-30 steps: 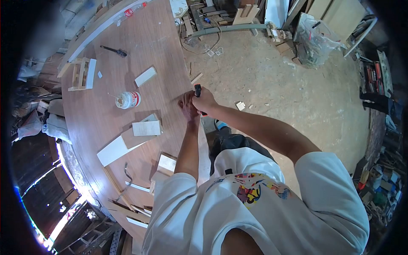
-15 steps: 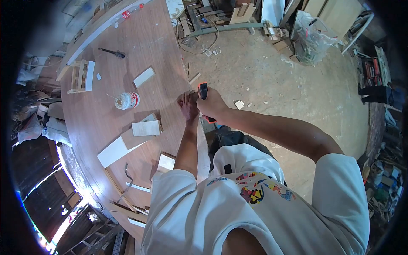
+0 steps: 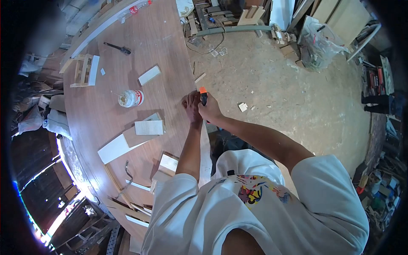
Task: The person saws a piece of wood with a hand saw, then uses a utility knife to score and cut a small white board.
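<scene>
My right hand [image 3: 209, 109] is closed around the orange-and-black handle [image 3: 203, 96] of a tool, just off the table's right edge. The tool's working end is hidden, so its kind does not show. My left hand [image 3: 193, 105] is at that edge, right beside the right hand, fingers curled downward. Whatever lies under those fingers is out of sight. On the table [image 3: 170, 55] to the left are a small white block [image 3: 149, 75] and an open jar [image 3: 131, 98] with a red-and-white label.
White and wooden boards [image 3: 114, 148] lie left of my left forearm, with another block [image 3: 168, 163] close to the elbow. A dark tool [image 3: 117, 48] and a small slatted frame [image 3: 85, 71] sit farther left. Wood scraps [image 3: 242, 106] litter the floor. A plastic bag [image 3: 319, 49] stands beyond.
My right hand and the tool have shifted slightly down, and the right elbow is drawn closer to my body. The left hand stays at the table edge. The whole view has shifted slightly.
</scene>
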Available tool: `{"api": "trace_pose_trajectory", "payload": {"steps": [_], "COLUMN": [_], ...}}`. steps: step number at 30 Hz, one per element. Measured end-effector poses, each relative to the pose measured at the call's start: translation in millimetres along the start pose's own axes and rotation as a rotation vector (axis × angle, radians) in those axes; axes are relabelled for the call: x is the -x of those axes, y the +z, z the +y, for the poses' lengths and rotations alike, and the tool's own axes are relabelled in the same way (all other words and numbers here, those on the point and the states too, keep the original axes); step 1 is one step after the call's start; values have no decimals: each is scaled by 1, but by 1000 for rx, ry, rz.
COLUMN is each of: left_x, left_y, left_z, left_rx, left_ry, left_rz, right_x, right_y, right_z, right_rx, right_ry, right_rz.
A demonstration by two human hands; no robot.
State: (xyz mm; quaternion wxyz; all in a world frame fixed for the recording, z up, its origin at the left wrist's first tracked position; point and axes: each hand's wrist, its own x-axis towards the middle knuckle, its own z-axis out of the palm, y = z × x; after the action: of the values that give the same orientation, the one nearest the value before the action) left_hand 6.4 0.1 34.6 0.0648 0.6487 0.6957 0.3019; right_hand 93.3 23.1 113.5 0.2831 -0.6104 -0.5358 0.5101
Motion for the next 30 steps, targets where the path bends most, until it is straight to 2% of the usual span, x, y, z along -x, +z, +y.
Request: {"api": "trace_pose_trajectory", "payload": {"steps": [3,5,12,14,18,21,24,30], "left_x": [1,1,-1,1,5,9,4,-2], "left_y": [3,4,3,3,13,21,18,-2], "left_z": [3,0,1,1,-8,-15,-10,5], "left_rx": [1,-18,-53,-45,-63,-180,-85,73], "left_ry": [-31,-20,-35,-75,-54,50,-1,-16], "left_rz": [21,1,-1,-36,-14,43,12,41], "right_x": [0,-1,5,15,28,34,33,9], "right_y": [-1,-11,-23,-41,-71,-81,-75,-70], "right_z": [5,-4,-50,-76,-107,-118,-120,-122], "right_rx": [59,33,92,-153,-235,-255,-208,-290], "right_ry": [21,120,104,315,361,464,440,466], "right_rz": [18,-58,-52,-210,-287,-324,-250,-353]}}
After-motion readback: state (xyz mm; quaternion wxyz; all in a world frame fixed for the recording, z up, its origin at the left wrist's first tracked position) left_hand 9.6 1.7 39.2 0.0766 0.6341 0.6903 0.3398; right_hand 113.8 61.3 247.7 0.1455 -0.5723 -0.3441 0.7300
